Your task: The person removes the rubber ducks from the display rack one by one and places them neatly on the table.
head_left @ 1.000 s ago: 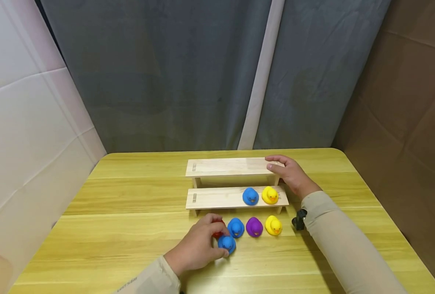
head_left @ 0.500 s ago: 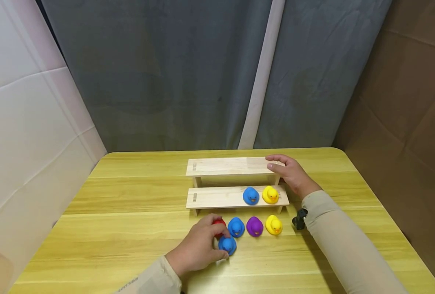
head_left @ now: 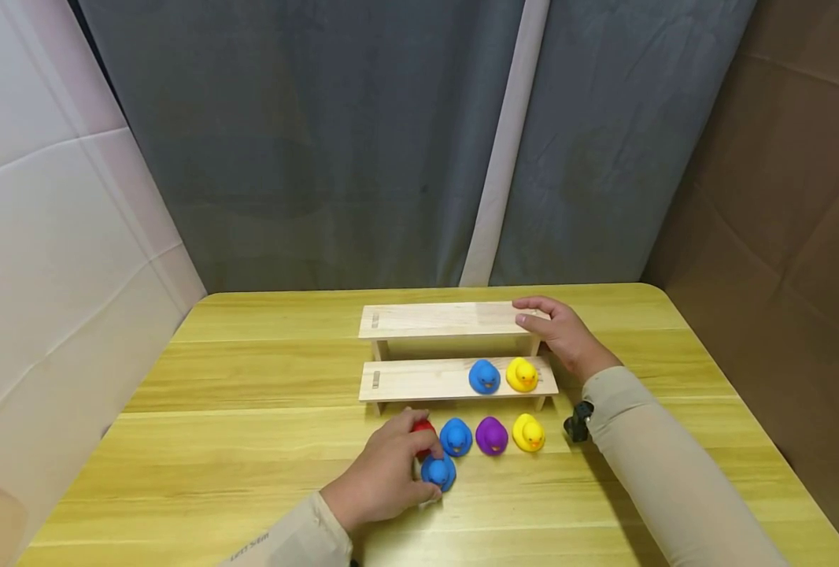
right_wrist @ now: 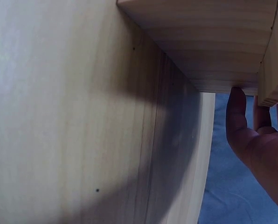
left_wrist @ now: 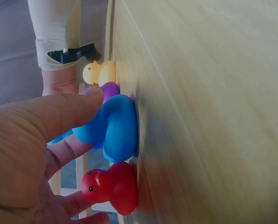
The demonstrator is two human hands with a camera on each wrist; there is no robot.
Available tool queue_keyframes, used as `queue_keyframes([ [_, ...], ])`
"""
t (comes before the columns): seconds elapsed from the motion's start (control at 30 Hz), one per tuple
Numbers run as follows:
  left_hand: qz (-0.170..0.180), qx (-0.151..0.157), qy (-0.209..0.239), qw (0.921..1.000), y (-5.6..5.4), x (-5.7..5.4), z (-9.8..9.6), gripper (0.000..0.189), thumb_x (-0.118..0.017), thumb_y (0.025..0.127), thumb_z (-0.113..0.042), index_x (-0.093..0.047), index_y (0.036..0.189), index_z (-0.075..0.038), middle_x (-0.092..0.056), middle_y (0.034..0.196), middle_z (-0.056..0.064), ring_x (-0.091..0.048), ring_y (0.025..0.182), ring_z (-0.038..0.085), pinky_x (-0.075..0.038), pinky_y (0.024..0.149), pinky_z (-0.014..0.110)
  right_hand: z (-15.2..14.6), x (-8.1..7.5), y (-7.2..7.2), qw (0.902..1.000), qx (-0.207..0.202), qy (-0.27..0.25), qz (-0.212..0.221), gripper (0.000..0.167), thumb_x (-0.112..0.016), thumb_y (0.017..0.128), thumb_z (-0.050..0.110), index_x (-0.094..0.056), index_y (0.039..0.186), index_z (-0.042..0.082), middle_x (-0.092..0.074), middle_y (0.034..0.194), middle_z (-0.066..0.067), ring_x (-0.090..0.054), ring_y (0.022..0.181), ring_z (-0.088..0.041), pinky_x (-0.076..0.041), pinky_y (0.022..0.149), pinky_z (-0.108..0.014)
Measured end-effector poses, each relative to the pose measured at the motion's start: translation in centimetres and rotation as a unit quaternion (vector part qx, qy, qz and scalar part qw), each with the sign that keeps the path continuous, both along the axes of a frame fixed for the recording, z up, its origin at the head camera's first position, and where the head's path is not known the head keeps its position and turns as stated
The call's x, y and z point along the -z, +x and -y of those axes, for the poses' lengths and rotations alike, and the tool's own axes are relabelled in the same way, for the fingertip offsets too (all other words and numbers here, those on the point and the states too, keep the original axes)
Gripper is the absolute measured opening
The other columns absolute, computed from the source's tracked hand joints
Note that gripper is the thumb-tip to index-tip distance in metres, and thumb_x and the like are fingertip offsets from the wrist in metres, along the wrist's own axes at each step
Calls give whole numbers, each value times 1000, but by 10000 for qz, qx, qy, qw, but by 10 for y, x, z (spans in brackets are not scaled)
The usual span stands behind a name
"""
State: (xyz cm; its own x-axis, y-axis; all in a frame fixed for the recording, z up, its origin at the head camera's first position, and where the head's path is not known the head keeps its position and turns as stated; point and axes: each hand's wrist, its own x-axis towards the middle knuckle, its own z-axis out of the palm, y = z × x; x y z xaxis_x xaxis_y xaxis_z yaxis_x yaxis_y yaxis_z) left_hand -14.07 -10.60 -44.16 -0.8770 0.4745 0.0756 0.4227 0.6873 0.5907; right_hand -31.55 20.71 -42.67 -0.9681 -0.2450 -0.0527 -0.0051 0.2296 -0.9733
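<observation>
In the head view, my left hand (head_left: 387, 471) pinches a blue rubber duck (head_left: 438, 472) that stands on the table. Thumb and index finger close on that duck (left_wrist: 122, 128) in the left wrist view. A red duck (head_left: 425, 437) is partly hidden by my fingers; the left wrist view shows this red duck (left_wrist: 115, 186) by the other fingertips. My right hand (head_left: 564, 339) grips the right end of the upper wooden shelf (head_left: 434, 319), thumb on top. In the right wrist view, fingers (right_wrist: 237, 112) bend against the shelf's wooden end (right_wrist: 209, 42).
Another blue duck (head_left: 456, 437), a purple duck (head_left: 492, 435) and a yellow duck (head_left: 529, 433) line up on the table (head_left: 249, 441). On the lower shelf (head_left: 419, 380) sit a blue duck (head_left: 485, 376) and a yellow duck (head_left: 522, 374). A grey curtain (head_left: 320, 157) hangs behind.
Both hands stay nearly where they were. Slightly more of the red duck shows beside the left hand, and the pinched blue duck has hardly moved.
</observation>
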Motion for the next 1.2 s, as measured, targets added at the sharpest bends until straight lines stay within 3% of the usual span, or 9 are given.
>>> queue_keyframes([
  [0.53, 154, -59, -114, 9998, 1, -2, 0, 38, -97, 73, -24, -66, 95, -22, -49, 154, 26, -37, 148, 54, -31, 117, 70, 0, 1, 1, 10000, 6, -23, 49, 50, -64, 106, 26, -54, 150, 3, -37, 167, -16, -37, 150, -41, -26, 127, -58],
  [0.73, 131, -27, 9, 9999, -2, -11, 2, 44, -95, 76, -31, -70, 110, -18, -51, 153, 20, -47, 143, 46, -40, 113, 67, -1, 1, 0, 10000, 10, -55, 66, 50, -64, 106, 26, -54, 150, 3, -37, 166, -16, -38, 149, -41, -26, 127, -58],
  [0.83, 134, -49, 369, 9992, -8, -19, 4, 46, -92, 80, -28, -70, 118, -14, -58, 144, 13, -58, 132, 38, -50, 107, 57, -2, 1, 0, 10000, 7, -70, 64, 50, -64, 106, 26, -54, 150, 3, -37, 166, -16, -40, 148, -41, -27, 127, -57],
  [0.97, -162, -158, 965, 9951, -20, -30, 10, 42, -88, 86, -21, -69, 123, -12, -62, 133, 3, -61, 124, 25, -53, 105, 48, -2, 1, 0, 9999, 25, -72, 66, 50, -64, 106, 26, -54, 150, 3, -38, 165, -16, -40, 147, -41, -28, 126, -57],
  [1.2, -994, -791, 1653, 9780, -55, -45, 31, 35, -84, 89, -16, -71, 122, -10, -63, 134, 8, -58, 131, 30, -48, 111, 55, 0, 1, -1, 10000, 44, 24, 34, 49, -64, 106, 29, -56, 148, 5, -38, 165, -15, -36, 150, -40, -26, 127, -57],
])
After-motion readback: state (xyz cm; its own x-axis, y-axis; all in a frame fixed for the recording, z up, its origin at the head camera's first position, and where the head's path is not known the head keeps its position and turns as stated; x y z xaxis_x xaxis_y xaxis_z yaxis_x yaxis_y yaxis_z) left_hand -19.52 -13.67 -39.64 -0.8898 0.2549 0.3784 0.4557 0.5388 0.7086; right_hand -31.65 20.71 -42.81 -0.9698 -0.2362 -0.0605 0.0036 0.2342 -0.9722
